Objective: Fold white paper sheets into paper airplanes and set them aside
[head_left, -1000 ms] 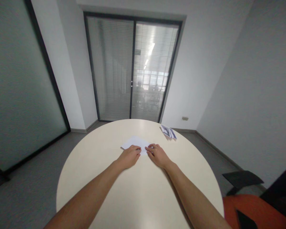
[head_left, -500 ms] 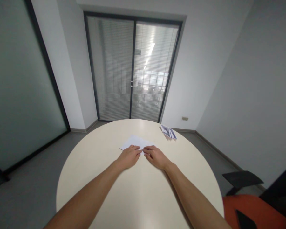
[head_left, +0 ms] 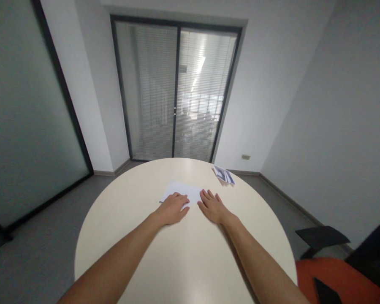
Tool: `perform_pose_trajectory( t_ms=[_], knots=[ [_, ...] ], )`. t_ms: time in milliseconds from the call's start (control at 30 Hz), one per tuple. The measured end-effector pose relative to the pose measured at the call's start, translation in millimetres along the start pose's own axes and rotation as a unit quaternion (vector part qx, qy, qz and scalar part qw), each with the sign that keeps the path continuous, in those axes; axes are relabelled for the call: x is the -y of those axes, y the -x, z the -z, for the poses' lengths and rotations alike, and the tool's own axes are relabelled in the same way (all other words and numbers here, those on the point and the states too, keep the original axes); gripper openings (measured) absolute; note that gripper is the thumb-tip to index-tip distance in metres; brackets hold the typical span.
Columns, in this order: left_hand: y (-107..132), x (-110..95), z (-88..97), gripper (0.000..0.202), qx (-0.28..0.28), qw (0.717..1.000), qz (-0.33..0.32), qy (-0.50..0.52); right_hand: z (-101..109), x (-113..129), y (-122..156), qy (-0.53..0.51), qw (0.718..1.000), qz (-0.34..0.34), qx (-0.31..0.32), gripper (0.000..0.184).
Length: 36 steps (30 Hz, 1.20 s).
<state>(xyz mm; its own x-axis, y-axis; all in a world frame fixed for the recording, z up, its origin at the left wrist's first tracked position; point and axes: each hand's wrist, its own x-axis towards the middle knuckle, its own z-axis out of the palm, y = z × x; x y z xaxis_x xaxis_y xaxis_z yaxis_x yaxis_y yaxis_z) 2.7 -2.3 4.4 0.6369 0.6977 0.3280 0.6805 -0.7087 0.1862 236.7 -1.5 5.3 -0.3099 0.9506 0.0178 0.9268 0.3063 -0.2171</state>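
Paper (head_left: 183,192): 1 white sheet, lying flat on the desk (head_left: 177,261), its near edge under both hands, the rest reaching beyond the fingertips.

Left hand (head_left: 172,209): palm down, fingers together and laid flat on the near left part of the sheet. Pinching nothing.

Right hand (head_left: 213,207): palm down, fingers slightly spread, resting at the sheet's near right edge; whether the palm is on paper or on bare desk cannot be told. Pinching nothing.

Both hands lie just beside each other, not touching, with a narrow strip of paper showing between them.

Cards (head_left: 224,174): a small printed stack, beyond and to the right of the right hand, well apart from the sheet.

Chair (head_left: 332,276): orange seat, near right, behind the right forearm.

Door (head_left: 175,90): 2 glass panels with blinds, far beyond the hands.

Handling note, as a judgement: the step appears to be pressing or smoothing the sheet flat. Best done with even downward weight through flat fingers, 1 hand pinning while the other slides outward along the edge, so the sheet neither skates on the smooth desk nor wrinkles.
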Motion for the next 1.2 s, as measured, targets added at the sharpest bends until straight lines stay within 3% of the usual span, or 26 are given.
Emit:
perform_pose_trajectory(
  t_ms=[100,267,433,767,1033,1200],
  knots=[
    [-0.8,-1.9,0.5,0.033,0.004,1.0,-0.015,-0.011,2.0,4.0,0.4,0.016,0.998,0.05,-0.02,0.059],
    [-0.3,-5.3,5.6,0.035,0.006,0.999,-0.037,-0.019,0.9,8.6,-2.7,-0.026,0.989,0.142,0.015,0.06],
    [0.9,-11.6,12.5,0.037,0.019,0.998,-0.06,0.002,-2.5,-0.3,-5.4,-0.047,0.996,0.079,0.013,0.067],
    [6.1,-12.9,12.8,0.043,0.061,0.993,-0.089,0.049,1.8,-15.5,-4.2,-0.022,0.999,-0.029,-0.025,0.06],
    [5.8,-14.3,9.8,0.042,0.057,0.994,-0.093,0.031,1.1,-11.0,-4.2,-0.006,0.997,-0.044,-0.061,0.055],
    [3.5,-14.4,2.2,0.042,0.036,0.997,-0.063,0.006,-2.1,-8.9,-4.6,-0.025,0.999,-0.002,-0.042,0.064]
  ],
)
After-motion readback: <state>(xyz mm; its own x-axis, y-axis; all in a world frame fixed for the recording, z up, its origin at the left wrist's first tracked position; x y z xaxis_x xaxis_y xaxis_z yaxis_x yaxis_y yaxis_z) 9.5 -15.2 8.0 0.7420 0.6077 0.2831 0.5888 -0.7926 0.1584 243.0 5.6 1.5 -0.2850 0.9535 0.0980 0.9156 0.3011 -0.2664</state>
